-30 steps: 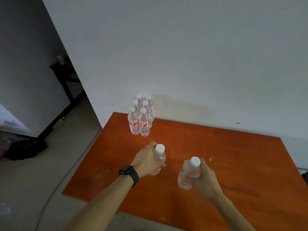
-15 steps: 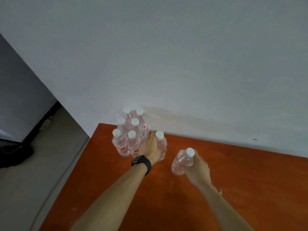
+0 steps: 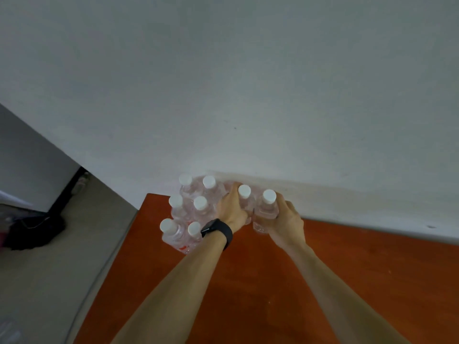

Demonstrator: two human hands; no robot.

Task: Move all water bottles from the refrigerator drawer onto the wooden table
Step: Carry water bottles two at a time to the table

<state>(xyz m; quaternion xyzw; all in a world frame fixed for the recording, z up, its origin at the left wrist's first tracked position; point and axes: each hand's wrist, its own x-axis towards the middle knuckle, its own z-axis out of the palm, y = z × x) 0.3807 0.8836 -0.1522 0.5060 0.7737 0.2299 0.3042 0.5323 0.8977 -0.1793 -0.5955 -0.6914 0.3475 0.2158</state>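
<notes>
We are at the placing step: each of our hands is closed around one water bottle, setting the pair down at the far edge of the wooden table [image 3: 347, 281], close to the wall [image 3: 248, 95]. Our left hand [image 3: 232, 211] wraps the body of the left bottle [image 3: 244, 194], fingers curled round it, its white cap standing clear above our knuckles. Our right hand [image 3: 285, 223] grips the right bottle [image 3: 268, 203] the same way, and the two bottles stand upright, just beside each other between our palms. Immediately outboard of the left grip stands the cluster of six bottles [image 3: 188, 212], already on the table; our watch [image 3: 218, 232] on the left wrist sits against its near corner. We cannot tell whether the two bases have touched the wood yet. Next, we judge, both grips must loosen straight outward without nudging the cluster, then withdraw toward the refrigerator drawer, which is out of view.
</notes>
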